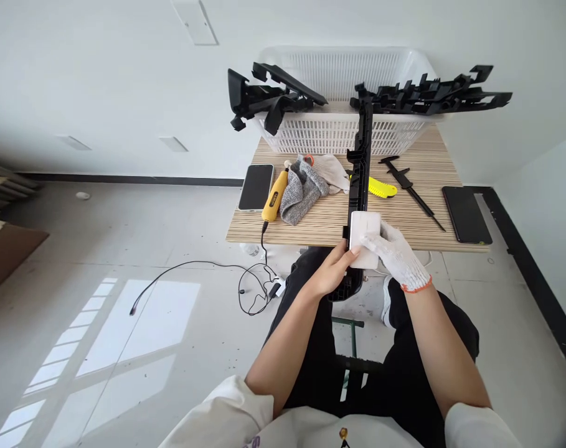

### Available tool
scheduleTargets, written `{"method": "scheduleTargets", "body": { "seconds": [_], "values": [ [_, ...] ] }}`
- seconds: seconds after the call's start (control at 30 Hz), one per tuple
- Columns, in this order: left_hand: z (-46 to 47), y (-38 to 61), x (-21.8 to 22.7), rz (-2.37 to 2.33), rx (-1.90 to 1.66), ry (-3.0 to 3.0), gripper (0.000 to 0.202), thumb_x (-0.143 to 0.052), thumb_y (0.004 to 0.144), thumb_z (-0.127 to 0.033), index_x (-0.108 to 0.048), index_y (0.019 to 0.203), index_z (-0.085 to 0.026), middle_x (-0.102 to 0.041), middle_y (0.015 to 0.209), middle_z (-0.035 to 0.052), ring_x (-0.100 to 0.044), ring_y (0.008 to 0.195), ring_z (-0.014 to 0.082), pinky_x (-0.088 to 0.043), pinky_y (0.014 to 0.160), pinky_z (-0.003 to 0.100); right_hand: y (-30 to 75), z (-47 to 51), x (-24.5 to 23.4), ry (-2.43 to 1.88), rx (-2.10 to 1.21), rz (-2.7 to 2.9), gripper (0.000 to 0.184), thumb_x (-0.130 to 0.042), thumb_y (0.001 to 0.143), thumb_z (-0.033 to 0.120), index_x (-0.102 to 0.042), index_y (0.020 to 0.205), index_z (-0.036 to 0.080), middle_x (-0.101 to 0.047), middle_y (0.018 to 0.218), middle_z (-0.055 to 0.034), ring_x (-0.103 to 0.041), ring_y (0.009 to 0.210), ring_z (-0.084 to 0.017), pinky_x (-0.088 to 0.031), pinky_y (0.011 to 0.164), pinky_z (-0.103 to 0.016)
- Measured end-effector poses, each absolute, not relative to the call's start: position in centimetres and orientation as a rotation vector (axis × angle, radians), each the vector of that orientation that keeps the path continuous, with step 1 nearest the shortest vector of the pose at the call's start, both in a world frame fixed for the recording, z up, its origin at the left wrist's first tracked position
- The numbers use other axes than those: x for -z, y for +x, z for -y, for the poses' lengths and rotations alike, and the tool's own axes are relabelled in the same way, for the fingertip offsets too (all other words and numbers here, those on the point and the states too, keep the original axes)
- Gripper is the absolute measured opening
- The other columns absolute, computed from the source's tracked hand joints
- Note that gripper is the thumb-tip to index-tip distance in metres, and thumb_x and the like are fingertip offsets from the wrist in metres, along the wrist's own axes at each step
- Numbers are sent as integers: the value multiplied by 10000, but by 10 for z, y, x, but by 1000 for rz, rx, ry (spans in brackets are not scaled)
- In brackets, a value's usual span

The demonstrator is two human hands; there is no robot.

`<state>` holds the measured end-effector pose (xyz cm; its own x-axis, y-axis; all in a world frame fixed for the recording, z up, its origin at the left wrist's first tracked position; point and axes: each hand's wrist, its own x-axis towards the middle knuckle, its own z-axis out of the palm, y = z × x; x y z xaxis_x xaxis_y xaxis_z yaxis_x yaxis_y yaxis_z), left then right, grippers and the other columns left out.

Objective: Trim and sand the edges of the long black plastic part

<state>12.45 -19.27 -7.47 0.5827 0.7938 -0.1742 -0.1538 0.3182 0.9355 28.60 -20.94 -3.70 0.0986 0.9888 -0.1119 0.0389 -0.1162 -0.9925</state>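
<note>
A long black plastic trim part (360,168) runs from the basket's front rim over the table edge to above my lap. My bare left hand (334,269) is closed at its lower end, thumb against a flat white rectangular block (358,223). The block lies over the trim part and hides some of it. On its right side, my right hand (397,252) in a white knit glove with an orange cuff grips the block. What the block is, I cannot make out.
Behind stands a white plastic basket (329,134) with more black plastic parts (432,96) across it. The table (311,235) holds a phone (256,186), a corded yellow tool (276,195), a grey cloth (301,193), a yellow-handled item (382,188), black calipers (413,190) and a dark tablet (466,214).
</note>
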Motion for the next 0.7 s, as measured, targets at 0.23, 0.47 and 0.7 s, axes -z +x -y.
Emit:
{"method": "scheduleTargets", "body": {
  "seconds": [0.23,0.47,0.7],
  "values": [
    [188,116,78,-789,-698,1334,413,-589,917,-537,-623,1070,-154,-698,1121,83,-632,1053,254,-492,896,350,283,209,47,-1390,-1193,1087,299,-724,788,404,-737,1019,214,-760,951,-51,-704,852,-256,-562,695,-359],
    [194,111,74,-831,-687,1668,510,-631,895,-496,-539,1301,-200,-700,1174,84,-652,1057,286,-485,874,349,280,225,44,-1304,-1304,1012,302,-762,752,382,-732,1006,221,-750,974,-51,-702,922,-259,-581,747,-372],
    [207,113,77,-773,-682,1755,492,-757,789,-508,-618,1135,-187,-687,925,49,-632,857,239,-483,754,307,276,246,36,-1324,-1220,1026,172,-748,762,378,-670,706,235,-632,650,5,-605,611,-180,-511,541,-314]
  ]
}}
